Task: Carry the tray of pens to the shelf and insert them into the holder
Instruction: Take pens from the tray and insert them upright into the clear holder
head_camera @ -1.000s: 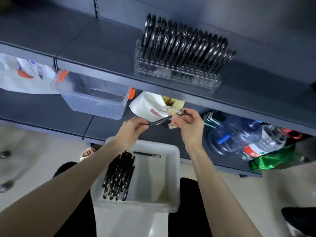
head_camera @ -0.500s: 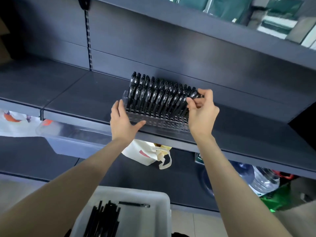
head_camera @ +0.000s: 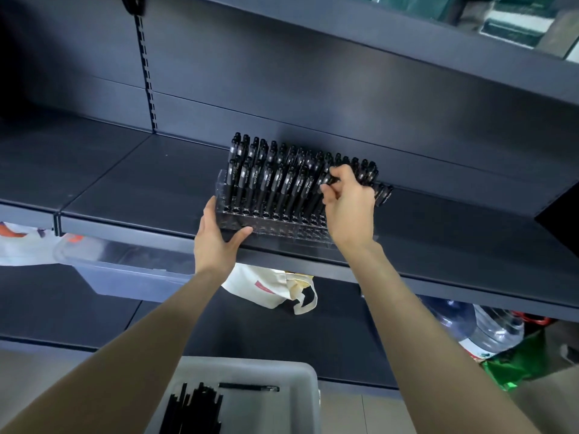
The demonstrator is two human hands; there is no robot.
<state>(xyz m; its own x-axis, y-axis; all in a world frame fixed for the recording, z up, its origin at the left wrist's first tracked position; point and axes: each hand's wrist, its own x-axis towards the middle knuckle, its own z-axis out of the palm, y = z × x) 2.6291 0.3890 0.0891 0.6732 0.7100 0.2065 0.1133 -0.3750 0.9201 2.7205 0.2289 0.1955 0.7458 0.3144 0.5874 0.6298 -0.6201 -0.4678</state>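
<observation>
A clear pen holder [head_camera: 275, 228] stands on the dark shelf [head_camera: 141, 189], with several black pens [head_camera: 269, 177] upright in its rows. My left hand [head_camera: 216, 242] rests against the holder's front left corner, fingers straight along its side and thumb along the front. My right hand [head_camera: 347, 205] pinches the top of a black pen [head_camera: 324, 186] standing in the right part of the holder. A white tray [head_camera: 300, 389] at the bottom edge holds several loose black pens [head_camera: 194, 408] and one apart [head_camera: 249, 387].
A clear plastic box [head_camera: 125, 270] and a white cloth bag [head_camera: 275, 289] sit on the shelf below. Large water bottles [head_camera: 476, 327] and a green bag [head_camera: 517, 364] lie at lower right. Another shelf overhangs above.
One second ago both hands held a pen over the tray. They rose to the holder; since half a second ago my right hand has shifted left and down with the pen.
</observation>
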